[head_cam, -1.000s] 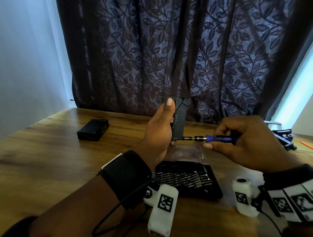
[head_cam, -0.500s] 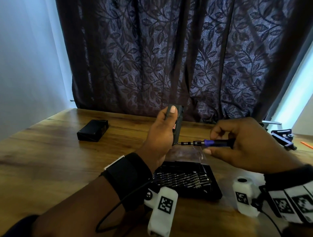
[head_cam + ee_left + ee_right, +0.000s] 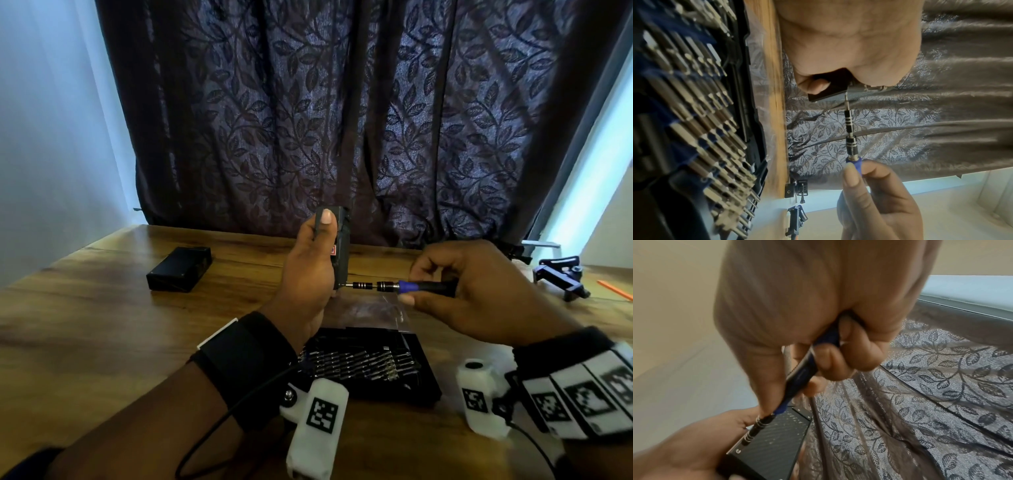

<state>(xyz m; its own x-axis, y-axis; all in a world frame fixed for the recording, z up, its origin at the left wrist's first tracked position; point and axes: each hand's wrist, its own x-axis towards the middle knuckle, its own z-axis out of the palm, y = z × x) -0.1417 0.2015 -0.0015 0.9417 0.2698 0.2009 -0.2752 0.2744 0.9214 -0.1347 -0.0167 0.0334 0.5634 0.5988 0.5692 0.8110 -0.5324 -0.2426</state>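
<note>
My left hand [image 3: 310, 270] grips a small black box-shaped device [image 3: 340, 246] upright above the table, thumb near its top. My right hand [image 3: 472, 291] holds a precision screwdriver [image 3: 404, 286] with a blue-and-black handle, level, its bit at the device's lower edge. In the left wrist view the screwdriver [image 3: 851, 138] points at the corner of the device [image 3: 828, 91]. The right wrist view shows the screwdriver's handle [image 3: 803, 376] between curled fingers and the device's textured face [image 3: 774, 439].
An open black case of screwdriver bits [image 3: 370, 366] lies on the wooden table [image 3: 102, 325] below my hands, a clear plastic sheet [image 3: 370, 311] behind it. A black box [image 3: 180, 263] sits at the left, a black clamp [image 3: 558, 277] at the right. A dark leaf-patterned curtain [image 3: 342, 120] hangs behind.
The device in my left hand has turned slightly and sunk a little. The screwdriver has stayed at its lower edge, my right hand's fingers shifting on the handle.
</note>
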